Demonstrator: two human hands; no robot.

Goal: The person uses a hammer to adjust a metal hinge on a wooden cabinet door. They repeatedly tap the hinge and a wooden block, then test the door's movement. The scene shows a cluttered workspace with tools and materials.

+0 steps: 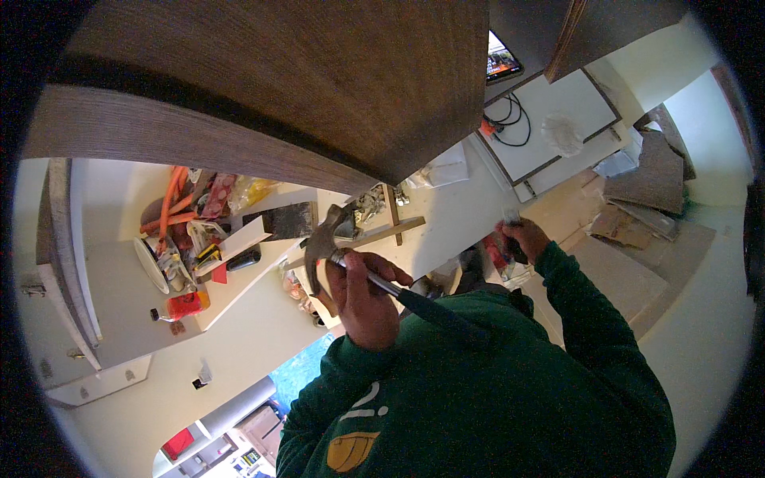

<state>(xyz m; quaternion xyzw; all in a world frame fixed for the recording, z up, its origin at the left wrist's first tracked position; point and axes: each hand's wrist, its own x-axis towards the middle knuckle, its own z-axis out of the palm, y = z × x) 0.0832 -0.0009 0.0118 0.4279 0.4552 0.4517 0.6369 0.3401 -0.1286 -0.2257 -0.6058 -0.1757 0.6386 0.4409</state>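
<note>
My left hand (365, 307) grips a claw hammer (325, 243) just below its steel head; the dark rubber-gripped end of the shaft points down to the right, over my green sweatshirt. My right hand (522, 237), lower right of centre, is closed round a small object with a pale, shiny tip (511, 213); I cannot make out what it is. Above the hammer, a dark wooden cabinet panel (295, 72) fills much of the view. Two crossed wooden strips (409, 225) lie on the pale surface behind the hammer.
Left, a shelf holds orange hoses (167, 207), a red bottle (182, 305), bags and loose tools. Upper right, a phone (500, 60) and a black cable (518, 135) lie by white boards (584, 103). Scrap boards (645, 183) lie at the right; an open cabinet door (60, 263) stands left.
</note>
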